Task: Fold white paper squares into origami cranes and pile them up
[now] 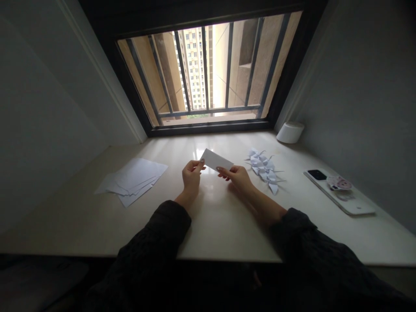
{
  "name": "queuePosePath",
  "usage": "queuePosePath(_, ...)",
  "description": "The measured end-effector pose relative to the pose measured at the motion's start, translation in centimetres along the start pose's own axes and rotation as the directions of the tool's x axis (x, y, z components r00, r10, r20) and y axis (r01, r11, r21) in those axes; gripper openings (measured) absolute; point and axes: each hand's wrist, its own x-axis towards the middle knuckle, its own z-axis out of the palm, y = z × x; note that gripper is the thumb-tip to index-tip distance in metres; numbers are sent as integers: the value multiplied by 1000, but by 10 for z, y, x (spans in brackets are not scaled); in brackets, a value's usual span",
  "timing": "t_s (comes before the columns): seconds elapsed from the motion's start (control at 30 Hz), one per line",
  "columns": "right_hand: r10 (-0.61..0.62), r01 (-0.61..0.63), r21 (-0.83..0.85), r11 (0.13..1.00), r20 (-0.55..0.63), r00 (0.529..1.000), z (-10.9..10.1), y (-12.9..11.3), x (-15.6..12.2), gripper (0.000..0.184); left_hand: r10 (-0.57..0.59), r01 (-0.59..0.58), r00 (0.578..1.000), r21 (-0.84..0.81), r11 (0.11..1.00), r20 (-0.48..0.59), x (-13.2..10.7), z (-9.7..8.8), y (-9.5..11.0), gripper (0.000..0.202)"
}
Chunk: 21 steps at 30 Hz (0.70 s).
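A folded rectangle of white paper (pixel 216 160) is held up above the pale sill, slanting down to the right. My left hand (pixel 192 174) pinches its left end between thumb and fingers. At the lower right edge, my right hand (pixel 238 177) grips it with the thumb on top; its other fingers are partly hidden beneath. Several folded white paper cranes (pixel 264 168) lie in a cluster to the right of my right hand. Off to the left rests a loose stack of white paper sheets (pixel 134 177), fanned unevenly.
The pale sill (pixel 224 234) ends at a front edge close to my body. A white phone (pixel 341 195) with a cartoon grip lies at the right. In the back right corner stands a white cylindrical object (pixel 290 132). A barred window (pixel 208 73) closes off the back, between side walls.
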Motion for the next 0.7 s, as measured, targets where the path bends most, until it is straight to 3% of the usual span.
queuePosePath(0.3,-8,8,-16,1000,17,1000,2,2,1,38,32,-31,999,-18,999,26,0,0,-3,35)
queuePosePath(0.7,-36,38,-61,997,40,999,1,2,0,38,-60,64,997,-79,995,41,4,1,-8,39)
